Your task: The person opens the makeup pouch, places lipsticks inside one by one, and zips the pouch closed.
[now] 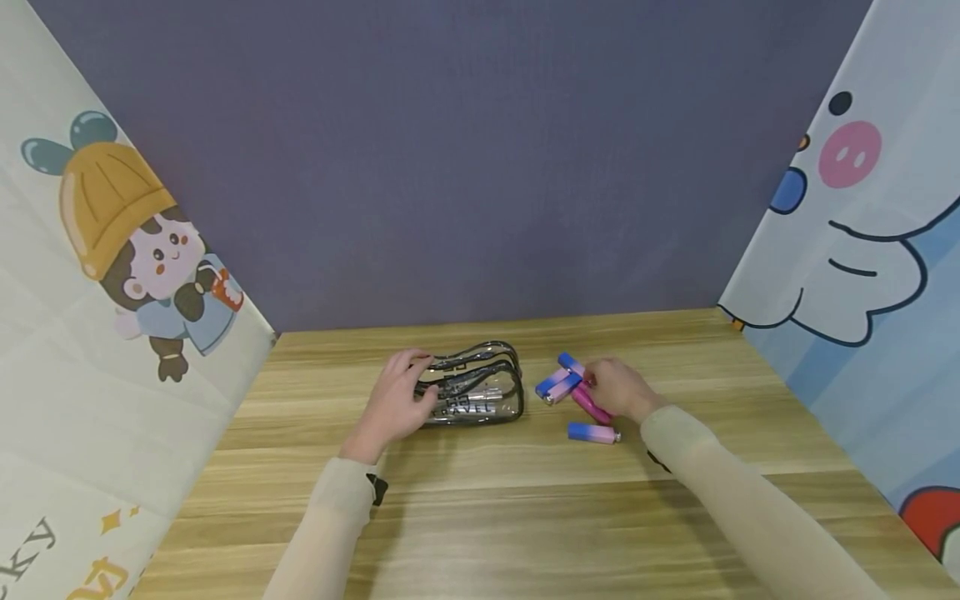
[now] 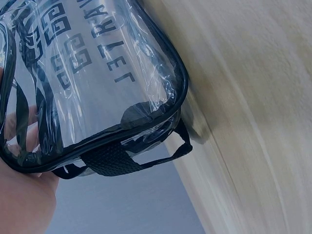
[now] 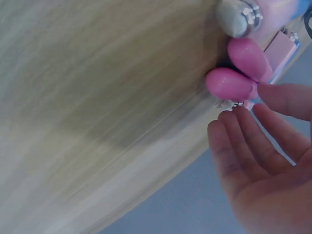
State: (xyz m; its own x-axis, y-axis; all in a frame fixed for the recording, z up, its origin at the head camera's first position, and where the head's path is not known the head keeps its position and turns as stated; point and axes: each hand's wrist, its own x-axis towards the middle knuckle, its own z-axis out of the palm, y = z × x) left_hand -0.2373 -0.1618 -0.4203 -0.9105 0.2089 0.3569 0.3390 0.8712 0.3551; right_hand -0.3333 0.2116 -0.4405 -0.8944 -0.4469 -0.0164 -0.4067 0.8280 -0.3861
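A clear plastic zip bag with black trim and dark lettering lies on the table, a silvery tube showing through its side. My left hand grips its left end; in the left wrist view, fingers show through the bag's plastic. My right hand is at a shiny pink object. In the right wrist view, two rounded pink lobes sit by the thumb and index fingertips; whether these pinch it is unclear. Several blue-to-pink tubes lie around it, one tube nearer me.
The wood-grain table ends at a dark grey back panel. Cartoon-printed sheets line the left and right sides. A black strap handle hangs from the bag's end.
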